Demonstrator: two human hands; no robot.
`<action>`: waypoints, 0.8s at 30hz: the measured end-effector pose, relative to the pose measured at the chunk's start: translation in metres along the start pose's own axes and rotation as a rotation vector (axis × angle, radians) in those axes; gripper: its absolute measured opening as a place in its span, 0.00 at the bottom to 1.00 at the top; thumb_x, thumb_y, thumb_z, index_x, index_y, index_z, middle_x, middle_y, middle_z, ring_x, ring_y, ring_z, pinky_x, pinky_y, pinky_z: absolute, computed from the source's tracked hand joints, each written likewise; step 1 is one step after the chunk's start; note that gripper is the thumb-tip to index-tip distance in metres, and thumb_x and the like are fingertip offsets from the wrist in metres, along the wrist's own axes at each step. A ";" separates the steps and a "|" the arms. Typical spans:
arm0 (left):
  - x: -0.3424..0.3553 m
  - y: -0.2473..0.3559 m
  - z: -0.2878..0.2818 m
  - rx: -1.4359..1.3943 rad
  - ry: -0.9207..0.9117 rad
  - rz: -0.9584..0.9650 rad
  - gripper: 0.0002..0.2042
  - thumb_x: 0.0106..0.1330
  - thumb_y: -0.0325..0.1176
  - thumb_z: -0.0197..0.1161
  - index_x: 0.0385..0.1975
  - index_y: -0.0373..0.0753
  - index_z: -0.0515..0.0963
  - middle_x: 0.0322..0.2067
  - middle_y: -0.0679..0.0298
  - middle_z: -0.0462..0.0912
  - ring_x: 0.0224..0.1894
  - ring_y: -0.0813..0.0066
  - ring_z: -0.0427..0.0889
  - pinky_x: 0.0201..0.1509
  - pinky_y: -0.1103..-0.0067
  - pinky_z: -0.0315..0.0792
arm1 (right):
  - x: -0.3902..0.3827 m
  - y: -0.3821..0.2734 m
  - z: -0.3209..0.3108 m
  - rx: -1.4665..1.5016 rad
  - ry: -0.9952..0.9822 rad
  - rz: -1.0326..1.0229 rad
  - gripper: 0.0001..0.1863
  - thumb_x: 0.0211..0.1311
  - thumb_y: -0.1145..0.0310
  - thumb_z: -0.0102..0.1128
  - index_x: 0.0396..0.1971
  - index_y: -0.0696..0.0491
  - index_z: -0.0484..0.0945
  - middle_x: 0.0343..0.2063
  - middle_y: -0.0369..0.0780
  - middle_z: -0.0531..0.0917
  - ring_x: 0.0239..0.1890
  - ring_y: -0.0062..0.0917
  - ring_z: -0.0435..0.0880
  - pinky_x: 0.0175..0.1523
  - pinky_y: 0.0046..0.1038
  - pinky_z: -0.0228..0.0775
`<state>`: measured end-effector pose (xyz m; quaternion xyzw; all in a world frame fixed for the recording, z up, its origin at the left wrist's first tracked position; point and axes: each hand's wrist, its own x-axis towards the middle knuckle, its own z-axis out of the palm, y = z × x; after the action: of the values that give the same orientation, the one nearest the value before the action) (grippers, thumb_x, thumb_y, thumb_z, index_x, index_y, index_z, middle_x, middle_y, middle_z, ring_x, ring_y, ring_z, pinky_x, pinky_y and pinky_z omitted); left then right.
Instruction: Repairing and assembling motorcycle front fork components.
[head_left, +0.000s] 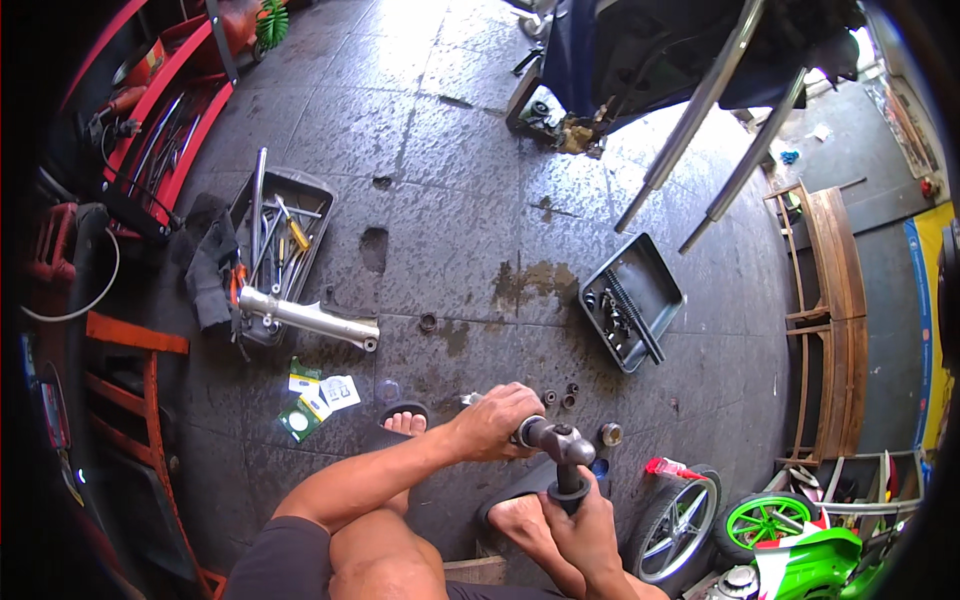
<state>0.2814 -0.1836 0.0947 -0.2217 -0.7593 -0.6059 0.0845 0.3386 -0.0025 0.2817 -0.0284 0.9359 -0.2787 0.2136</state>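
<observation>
At lower centre of frame, a hammer is being gripped by the right hand and a metal piece is being clasped by the left hand.

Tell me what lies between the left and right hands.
The hammer head lies between the left hand and the right hand; the head camera's view shows it.
</observation>
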 end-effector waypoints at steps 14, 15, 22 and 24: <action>0.003 0.002 0.003 -0.003 -0.001 -0.019 0.24 0.51 0.36 0.80 0.45 0.39 0.77 0.45 0.56 0.82 0.53 0.49 0.80 0.58 0.59 0.74 | -0.001 0.001 -0.002 0.149 0.136 0.047 0.28 0.65 0.72 0.74 0.62 0.60 0.74 0.30 0.39 0.88 0.32 0.21 0.85 0.40 0.29 0.79; 0.002 0.001 0.003 -0.001 0.013 -0.034 0.24 0.50 0.35 0.80 0.45 0.40 0.77 0.46 0.56 0.82 0.53 0.49 0.80 0.58 0.59 0.74 | -0.003 0.002 -0.004 0.210 0.150 0.131 0.25 0.67 0.74 0.72 0.62 0.60 0.75 0.30 0.36 0.86 0.30 0.19 0.83 0.39 0.28 0.78; 0.001 0.001 0.005 0.028 0.021 -0.001 0.25 0.47 0.34 0.80 0.45 0.40 0.77 0.46 0.56 0.82 0.55 0.49 0.79 0.59 0.59 0.74 | 0.007 -0.006 0.000 0.006 0.112 0.027 0.28 0.66 0.71 0.72 0.63 0.62 0.73 0.27 0.43 0.87 0.30 0.24 0.86 0.40 0.31 0.79; 0.002 0.002 0.005 0.038 -0.014 -0.006 0.25 0.46 0.33 0.80 0.46 0.40 0.77 0.47 0.56 0.83 0.54 0.50 0.80 0.59 0.59 0.74 | 0.007 -0.010 0.000 0.073 0.134 0.142 0.29 0.65 0.70 0.73 0.62 0.62 0.73 0.28 0.44 0.87 0.32 0.27 0.88 0.41 0.33 0.80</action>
<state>0.2815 -0.1778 0.0955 -0.2219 -0.7721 -0.5898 0.0813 0.3316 -0.0119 0.2846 0.0645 0.9369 -0.2982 0.1708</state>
